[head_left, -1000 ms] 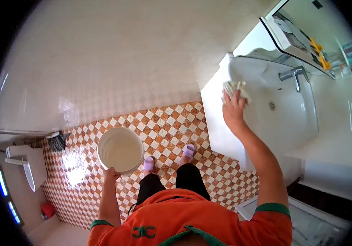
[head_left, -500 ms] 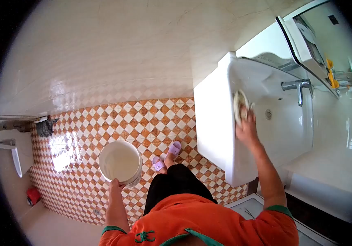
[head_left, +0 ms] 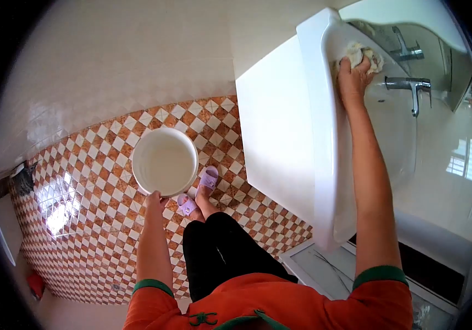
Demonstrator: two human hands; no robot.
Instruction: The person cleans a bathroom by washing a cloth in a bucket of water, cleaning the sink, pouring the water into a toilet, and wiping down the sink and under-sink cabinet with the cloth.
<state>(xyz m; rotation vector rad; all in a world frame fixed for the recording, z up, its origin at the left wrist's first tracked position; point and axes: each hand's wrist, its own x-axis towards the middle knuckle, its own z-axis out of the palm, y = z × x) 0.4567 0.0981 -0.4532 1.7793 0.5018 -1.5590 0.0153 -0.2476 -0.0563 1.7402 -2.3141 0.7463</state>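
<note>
My left hand (head_left: 156, 201) grips the near rim of a white bucket (head_left: 165, 160), holding it above the tiled floor. The bucket's inside looks pale, and I cannot tell whether liquid is in it. Over at the far end of the white washbasin (head_left: 324, 165), my right hand (head_left: 354, 77) presses a crumpled whitish cloth (head_left: 366, 58) against the basin's inner surface. The fingers are closed over the cloth and partly hide it. A chrome faucet (head_left: 409, 85) sits to the right of that hand.
A mirror (head_left: 434, 58) rises behind the faucet. Checkered orange-and-white tiles (head_left: 104, 220) cover the floor, where my feet stand in lilac slippers (head_left: 208, 179). A red object (head_left: 35, 285) lies far left, and a dark item (head_left: 22, 181) is by the wall.
My right hand has slid the cloth from the basin's front side up to its far corner near the mirror. The left hand still holds the bucket, and the view has shifted.
</note>
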